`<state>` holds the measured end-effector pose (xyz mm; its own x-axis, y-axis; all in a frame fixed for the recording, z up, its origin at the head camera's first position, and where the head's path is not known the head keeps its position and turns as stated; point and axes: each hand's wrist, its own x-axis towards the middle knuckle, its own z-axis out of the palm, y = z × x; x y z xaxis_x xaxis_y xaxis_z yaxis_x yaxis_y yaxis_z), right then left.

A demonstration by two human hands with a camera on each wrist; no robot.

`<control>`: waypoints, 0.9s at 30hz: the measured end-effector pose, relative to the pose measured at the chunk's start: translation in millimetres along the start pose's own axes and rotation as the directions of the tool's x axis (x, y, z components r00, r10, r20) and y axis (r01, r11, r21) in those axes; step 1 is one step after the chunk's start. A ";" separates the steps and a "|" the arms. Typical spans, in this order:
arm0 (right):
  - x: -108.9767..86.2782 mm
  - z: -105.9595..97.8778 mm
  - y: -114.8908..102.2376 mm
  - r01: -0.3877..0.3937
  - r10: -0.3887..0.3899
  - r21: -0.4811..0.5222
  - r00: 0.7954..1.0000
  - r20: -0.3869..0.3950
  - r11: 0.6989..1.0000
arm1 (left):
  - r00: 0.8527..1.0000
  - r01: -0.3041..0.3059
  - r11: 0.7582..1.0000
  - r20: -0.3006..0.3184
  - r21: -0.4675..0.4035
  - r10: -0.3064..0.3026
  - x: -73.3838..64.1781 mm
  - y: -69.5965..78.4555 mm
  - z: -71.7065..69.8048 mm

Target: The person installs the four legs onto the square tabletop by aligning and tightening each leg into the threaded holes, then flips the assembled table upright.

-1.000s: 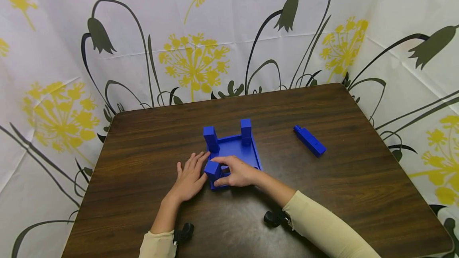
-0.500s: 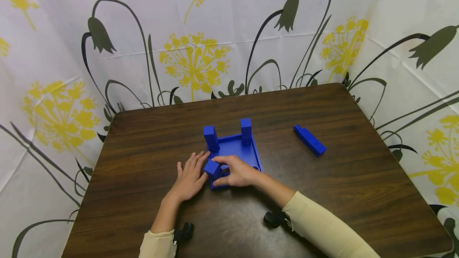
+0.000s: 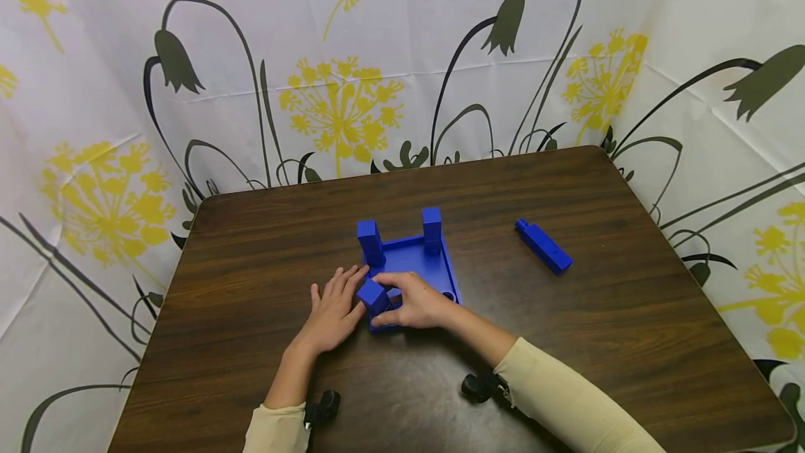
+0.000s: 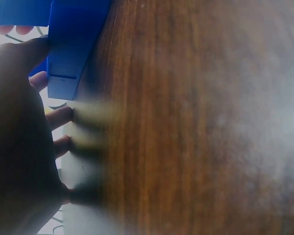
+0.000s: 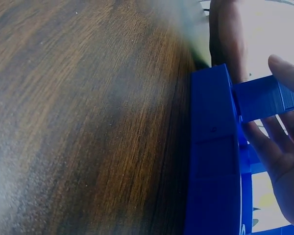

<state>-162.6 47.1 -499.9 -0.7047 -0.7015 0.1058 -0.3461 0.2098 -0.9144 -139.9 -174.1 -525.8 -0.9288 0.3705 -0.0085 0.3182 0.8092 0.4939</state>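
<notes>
In the head view a shallow blue square tray (image 3: 411, 259) lies on the table, with two square blue legs upright at its far corners, the left leg (image 3: 371, 243) and the right leg (image 3: 432, 231). At its near left corner stands another blue leg (image 3: 374, 298). My right hand (image 3: 420, 303) pinches this leg between thumb and fingers; in the right wrist view the leg (image 5: 259, 99) rises from the corner of the tray wall (image 5: 213, 147). My left hand (image 3: 330, 317) lies with fingers extended along the tray's left side, thumb against the wall (image 4: 71, 49) in the left wrist view.
A loose blue leg (image 3: 544, 248) with a threaded-looking end lies to the right of the tray. A round socket (image 3: 448, 295) shows at the tray's near right corner. A flower-patterned curtain (image 3: 390, 54) hangs behind the brown wooden table (image 3: 264, 243).
The leg in my right hand has turned slightly, its square top now showing a corner more toward the back. My left hand stays in place.
</notes>
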 end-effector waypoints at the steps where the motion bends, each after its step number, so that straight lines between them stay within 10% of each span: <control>1: 0.2 0.4 0.2 0.002 -0.002 -0.004 1.000 -0.005 1.000 | 1.000 0.001 1.000 0.001 0.002 -0.001 0.0 -0.1 0.0; 27: 0.4 7.6 -1.8 -0.018 0.000 -0.169 0.994 -0.109 0.985 | 1.000 -0.002 1.000 0.021 -0.002 0.002 0.1 -1.9 0.3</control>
<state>-157.5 41.3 -501.1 -0.7680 -0.6231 0.1480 -0.4329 0.3347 -0.8370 -140.6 -175.4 -527.0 -0.9240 0.3816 -0.0254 0.3198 0.8074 0.4957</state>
